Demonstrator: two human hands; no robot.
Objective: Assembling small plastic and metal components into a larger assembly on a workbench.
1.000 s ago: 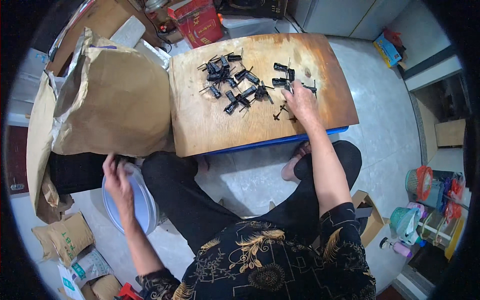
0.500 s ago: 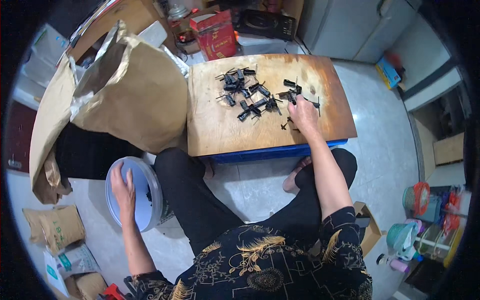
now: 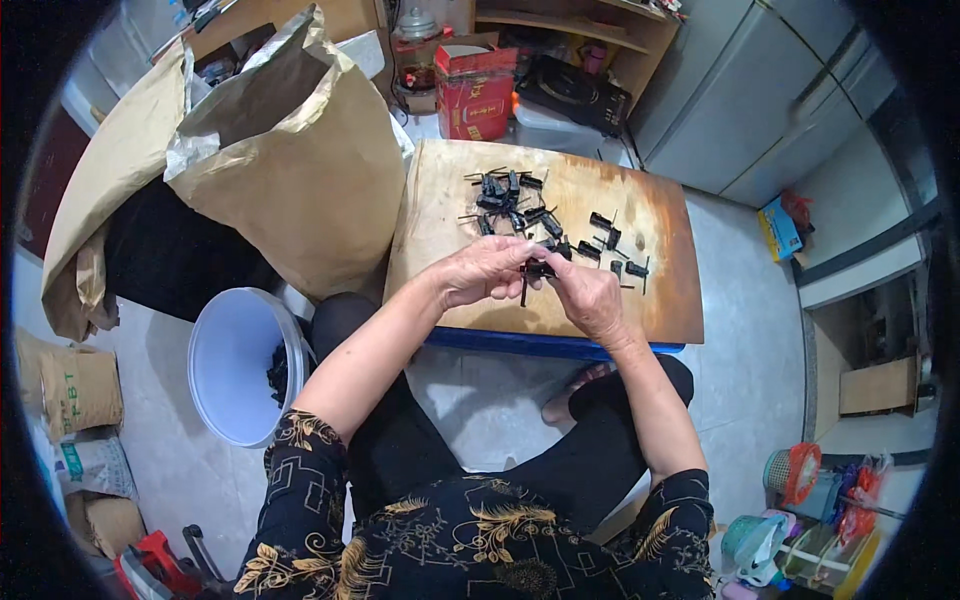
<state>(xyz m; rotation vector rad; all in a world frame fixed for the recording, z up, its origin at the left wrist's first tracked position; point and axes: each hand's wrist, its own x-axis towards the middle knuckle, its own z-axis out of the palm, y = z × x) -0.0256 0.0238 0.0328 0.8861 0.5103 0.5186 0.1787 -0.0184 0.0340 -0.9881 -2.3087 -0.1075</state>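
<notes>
"Bucket [image 3: 225, 345] at left of frame: holding what?"
"Black parts [image 3: 278, 375], along its right side."
"And the grip?"
"Left hand [image 3: 480, 273] and right hand [image 3: 590, 300] pinched on one black piece [image 3: 538, 269], mid-frame, over the worktop [image 3: 660, 300]."

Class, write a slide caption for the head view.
The left hand and right hand pinch a small black part over a wooden tabletop.
</notes>
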